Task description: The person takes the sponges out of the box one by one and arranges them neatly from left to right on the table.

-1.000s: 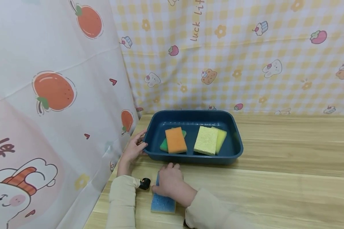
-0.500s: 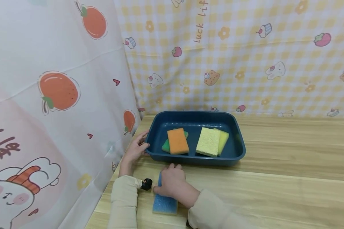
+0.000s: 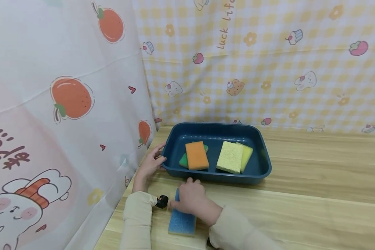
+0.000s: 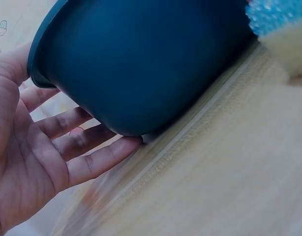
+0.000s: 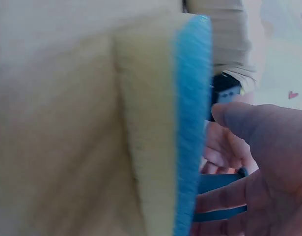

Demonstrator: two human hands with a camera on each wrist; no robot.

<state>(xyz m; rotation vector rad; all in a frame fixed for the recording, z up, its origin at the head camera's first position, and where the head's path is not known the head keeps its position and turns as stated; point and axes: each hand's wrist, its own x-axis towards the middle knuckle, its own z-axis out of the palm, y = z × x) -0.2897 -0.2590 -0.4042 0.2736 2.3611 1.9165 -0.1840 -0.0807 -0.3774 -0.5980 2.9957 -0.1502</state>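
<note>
A dark blue rectangular tray (image 3: 217,177) stands at the back of the table with sponges in it. My left hand (image 3: 150,166) touches its left end; in the left wrist view, nearly straight fingers meet the outer wall and the thumb reaches the rim. In front of the tray lies a sponge (image 3: 182,222) with a blue top and pale yellow underside. Over its upper half is my right hand (image 3: 192,196), thumb spread to the left. From the right wrist view, that thumb is apart from the sponge; the other fingertips are hidden behind the blue face (image 5: 192,98).
Inside the tray, an orange sponge (image 3: 197,155) overlaps a green one (image 3: 183,160) on the left. A pale yellow sponge (image 3: 230,157) overlaps a brighter yellow one (image 3: 247,156) on the right. Printed curtains (image 3: 237,69) hang behind and left of the wooden table (image 3: 315,194).
The head view has turned a little, so everything appears slightly farther right. Both hands keep their places at the tray and sponge; the right thumb looks slightly more spread.
</note>
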